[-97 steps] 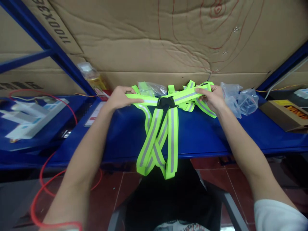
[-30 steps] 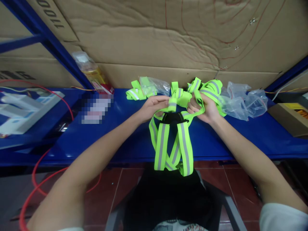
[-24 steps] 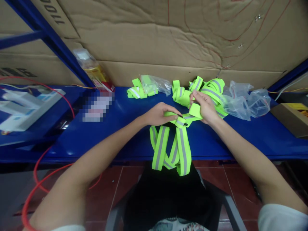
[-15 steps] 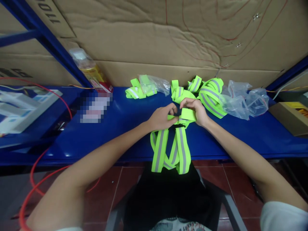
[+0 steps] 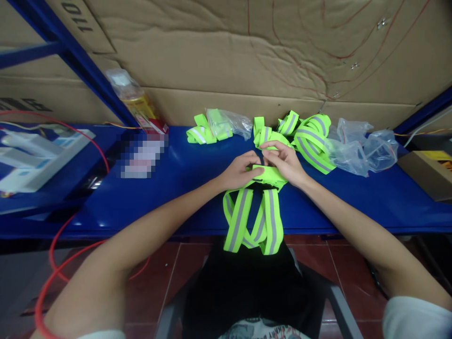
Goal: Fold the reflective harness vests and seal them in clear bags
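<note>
At the worktop edge hung the harness. Left hand fingers pinched its folded strap; right hand fingers curled close, grip unclear. Flat folds, light tension looked best.

This looks like a workshop, perhaps a packing corner: a blue workbench with blue posts rising beside it, brown cardboard with printed figures for walls, clear plastic bags, an open carton and several similar neon straps, a looping red cord, and a red tiled floor
</note>
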Tool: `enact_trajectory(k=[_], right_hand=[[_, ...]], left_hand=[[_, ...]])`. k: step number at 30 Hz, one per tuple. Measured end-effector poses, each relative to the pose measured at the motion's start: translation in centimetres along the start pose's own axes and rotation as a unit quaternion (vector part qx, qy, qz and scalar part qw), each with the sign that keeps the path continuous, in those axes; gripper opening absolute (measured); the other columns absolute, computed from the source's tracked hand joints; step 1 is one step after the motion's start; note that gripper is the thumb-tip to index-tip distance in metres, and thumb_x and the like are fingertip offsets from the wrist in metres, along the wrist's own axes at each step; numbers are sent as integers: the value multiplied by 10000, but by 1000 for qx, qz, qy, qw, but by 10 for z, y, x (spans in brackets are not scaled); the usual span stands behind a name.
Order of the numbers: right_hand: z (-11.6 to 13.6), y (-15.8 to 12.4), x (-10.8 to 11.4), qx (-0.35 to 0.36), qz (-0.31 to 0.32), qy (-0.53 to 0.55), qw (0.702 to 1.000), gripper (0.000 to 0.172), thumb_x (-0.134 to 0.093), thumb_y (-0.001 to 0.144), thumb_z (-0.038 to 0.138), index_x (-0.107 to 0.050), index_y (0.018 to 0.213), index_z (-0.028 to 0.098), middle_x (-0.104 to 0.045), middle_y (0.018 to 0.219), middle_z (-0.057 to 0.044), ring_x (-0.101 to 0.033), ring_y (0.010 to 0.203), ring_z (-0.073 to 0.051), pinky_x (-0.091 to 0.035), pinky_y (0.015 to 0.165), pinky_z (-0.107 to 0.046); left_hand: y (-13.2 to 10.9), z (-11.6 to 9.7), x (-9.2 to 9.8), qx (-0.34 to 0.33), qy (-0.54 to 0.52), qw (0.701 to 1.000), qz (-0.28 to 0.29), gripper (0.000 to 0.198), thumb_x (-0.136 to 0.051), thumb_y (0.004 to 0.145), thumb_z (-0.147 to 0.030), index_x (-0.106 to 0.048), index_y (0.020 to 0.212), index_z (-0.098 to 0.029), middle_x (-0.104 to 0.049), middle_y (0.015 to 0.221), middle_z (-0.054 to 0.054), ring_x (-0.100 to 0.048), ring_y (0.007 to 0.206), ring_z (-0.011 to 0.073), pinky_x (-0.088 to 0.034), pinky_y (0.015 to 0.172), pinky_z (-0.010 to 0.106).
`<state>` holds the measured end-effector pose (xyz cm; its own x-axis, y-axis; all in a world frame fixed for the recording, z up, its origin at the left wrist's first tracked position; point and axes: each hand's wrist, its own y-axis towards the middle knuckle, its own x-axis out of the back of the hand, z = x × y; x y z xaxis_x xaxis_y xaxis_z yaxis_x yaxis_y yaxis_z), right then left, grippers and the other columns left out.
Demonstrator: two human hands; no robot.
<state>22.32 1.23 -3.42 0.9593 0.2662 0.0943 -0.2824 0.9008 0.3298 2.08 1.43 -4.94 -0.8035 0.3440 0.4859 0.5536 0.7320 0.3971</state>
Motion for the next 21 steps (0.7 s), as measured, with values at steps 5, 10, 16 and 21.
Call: enact_trajectory(k=[5,10,16,21], right_hand=[[6,1,10,-82,44,12,996,417,-810,900,606,-741,1092,243,-744,753,20,-670,646,-162,-481,575,-270],[0,-1,15,-112,96,89,985,523,-924,822,493,-686,1230,268,-793,873,20,-757,755,-185,-594,712,-306],[-3,-2,10,-107,76,186,974,690,-983,754,363,-634,1348,314,-791,1008,30,-771,850,-167,-633,792,-297],[2,-5,8,-124,95,182,971,657,-924,845,431,-639,1424,311,-767,828,43,-768,797,-177,-634,778,-307]], left_hand=[[5,7,1,31,-113,992,-53,289,-639,912,-387,-557,709,-198,-499,797,0,-485,765,169,-370,747,332],[4,1,1,43,-148,981,-120,276,-621,896,-381,-516,710,-206,-491,767,-4,-444,740,166,-360,728,327],[2,-10,-3,14,-158,970,-182,241,-589,927,-353,-536,741,-210,-492,763,-3,-442,722,166,-355,717,335],[0,-8,-8,35,-170,967,-188,274,-581,949,-368,-491,738,-218,-420,716,-18,-392,672,160,-318,666,332]])
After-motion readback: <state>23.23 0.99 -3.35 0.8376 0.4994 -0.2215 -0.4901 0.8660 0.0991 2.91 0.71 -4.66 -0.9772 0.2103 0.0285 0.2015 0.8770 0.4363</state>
